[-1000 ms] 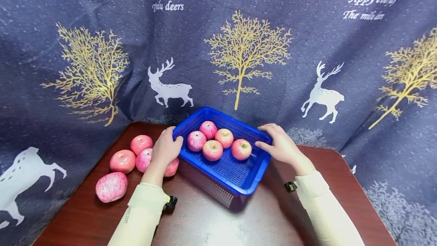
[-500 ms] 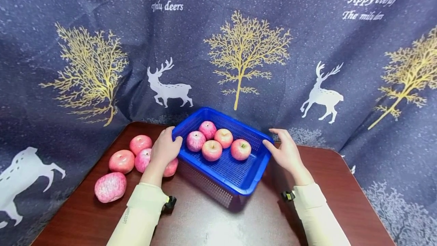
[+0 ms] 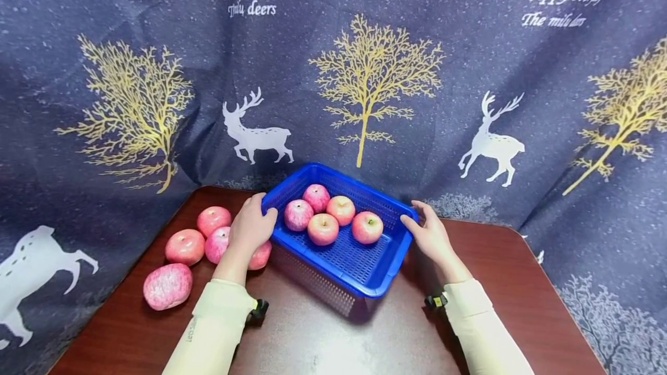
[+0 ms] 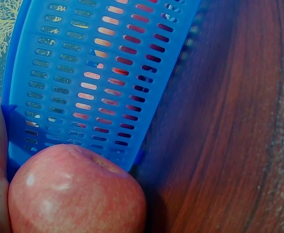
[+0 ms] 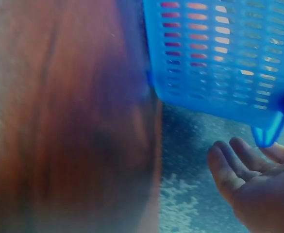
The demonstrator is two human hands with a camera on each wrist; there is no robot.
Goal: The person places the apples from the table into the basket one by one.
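Right hand (image 3: 433,241) shifted outward to corner of basket (image 3: 312,278), hinting at adjusted hold; I couldn't tell whether fingers (image 5: 222,167) gripped. Left hand (image 3: 253,224) grasped rim (image 3: 333,274). Basket, five apples (image 3: 323,229) inside, stayed by counter's (image 3: 510,282) far edge.

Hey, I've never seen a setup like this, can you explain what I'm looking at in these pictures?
There's no machine: these are a person's bare left hand and right hand. The wide pictures come from a camera worn on the head, the close-ups from one on each wrist. On the brown table are at least five loose apples. Beside them is a blue basket with five apples inside. The left hand holds one end of the basket; the right hand is at the other end, its fingers fairly straight, so I can't say whether it grips.
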